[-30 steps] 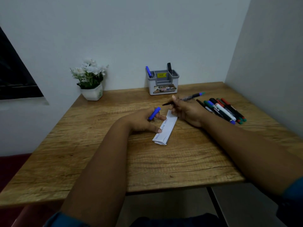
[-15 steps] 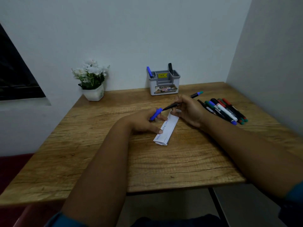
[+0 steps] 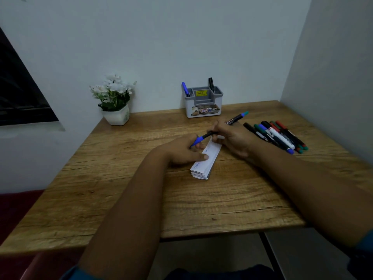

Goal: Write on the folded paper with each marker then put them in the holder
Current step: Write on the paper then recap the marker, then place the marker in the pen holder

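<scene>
A white folded paper [image 3: 207, 158] with some writing lies mid-table. My left hand [image 3: 181, 151] rests its thumb on the paper's left edge and pinches a blue cap [image 3: 196, 141]. My right hand [image 3: 232, 138] grips a black marker [image 3: 235, 118] with a teal rear end; its front end meets the blue cap. The grey holder [image 3: 203, 102] stands at the back against the wall, with a blue marker [image 3: 185, 88] and a black marker [image 3: 211, 83] in it. Several loose markers [image 3: 276, 136] lie to the right.
A white pot of white flowers [image 3: 115, 102] stands at the back left corner of the wooden table [image 3: 121, 188]. Walls close off the back and right sides. A dark window sits on the left.
My right hand has swung the marker's tip toward my left hand until it meets the blue cap. The left hand and paper have stayed put.
</scene>
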